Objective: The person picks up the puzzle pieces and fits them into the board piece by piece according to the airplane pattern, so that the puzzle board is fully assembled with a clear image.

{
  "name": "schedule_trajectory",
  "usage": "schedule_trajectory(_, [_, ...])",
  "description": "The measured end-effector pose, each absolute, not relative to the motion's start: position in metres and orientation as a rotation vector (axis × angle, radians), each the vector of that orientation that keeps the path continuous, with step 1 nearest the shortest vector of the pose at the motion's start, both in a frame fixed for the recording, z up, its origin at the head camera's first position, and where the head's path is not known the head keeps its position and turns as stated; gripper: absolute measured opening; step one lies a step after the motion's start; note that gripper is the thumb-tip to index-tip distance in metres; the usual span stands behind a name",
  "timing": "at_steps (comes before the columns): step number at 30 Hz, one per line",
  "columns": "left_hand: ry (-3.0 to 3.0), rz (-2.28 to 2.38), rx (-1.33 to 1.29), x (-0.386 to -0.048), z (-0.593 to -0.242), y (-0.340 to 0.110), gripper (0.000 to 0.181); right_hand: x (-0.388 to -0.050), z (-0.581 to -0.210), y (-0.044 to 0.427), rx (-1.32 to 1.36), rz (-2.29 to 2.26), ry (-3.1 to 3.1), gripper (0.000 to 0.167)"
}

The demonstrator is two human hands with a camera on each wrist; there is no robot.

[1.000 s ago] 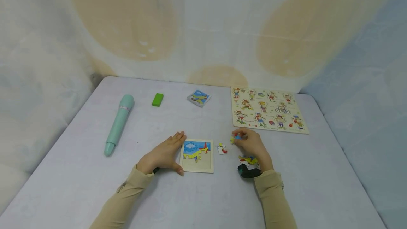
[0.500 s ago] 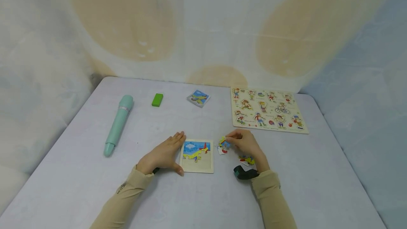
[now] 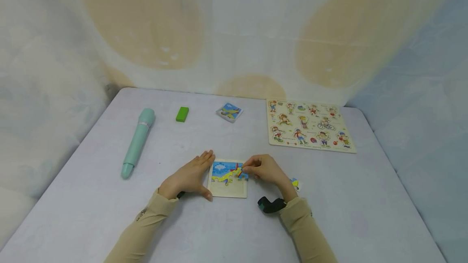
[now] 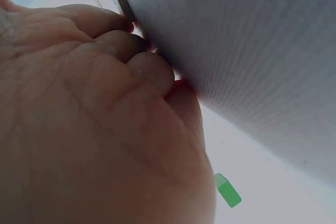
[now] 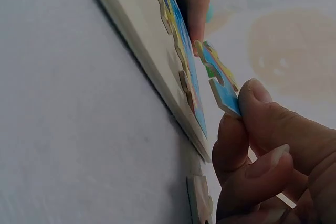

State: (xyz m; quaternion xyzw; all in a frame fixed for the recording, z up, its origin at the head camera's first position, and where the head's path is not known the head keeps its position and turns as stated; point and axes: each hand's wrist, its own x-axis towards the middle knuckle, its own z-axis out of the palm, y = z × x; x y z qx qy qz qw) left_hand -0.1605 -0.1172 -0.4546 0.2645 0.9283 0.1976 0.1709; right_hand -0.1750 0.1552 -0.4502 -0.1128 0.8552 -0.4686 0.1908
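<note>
The right hand pinched a tilted jigsaw piece over the right side of the tray — pressed askew, it could have jolted the fitted pieces — while the left hand lay thumb-spread at the left edge.

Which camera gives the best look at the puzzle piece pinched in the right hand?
The right wrist view: there the piece appears large, its notched edge clear, pinched by the right hand. The head view shows it only small, near the right edge of the board; the left wrist view doesn't show it.
</note>
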Motion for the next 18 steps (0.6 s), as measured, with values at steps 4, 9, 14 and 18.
schedule_trajectory(4, [2.638,0.565,0.754,-0.161,-0.455,-0.117,0.129,-0.172,-0.449,0.148,-0.347,-1.291,2.418,0.014])
schedule_trajectory(9, [2.637,0.570,0.753,-0.161,-0.455,-0.117,0.129,-0.170,-0.446,0.141,-0.315,-1.300,2.435,0.019])
schedule_trajectory(14, [2.636,0.564,0.757,-0.161,-0.455,-0.117,0.129,-0.168,-0.446,0.136,-0.234,-1.284,2.468,0.020])
schedule_trajectory(18, [2.636,0.560,0.763,-0.161,-0.455,-0.117,0.129,-0.167,-0.447,0.132,-0.189,-1.233,2.528,0.022])
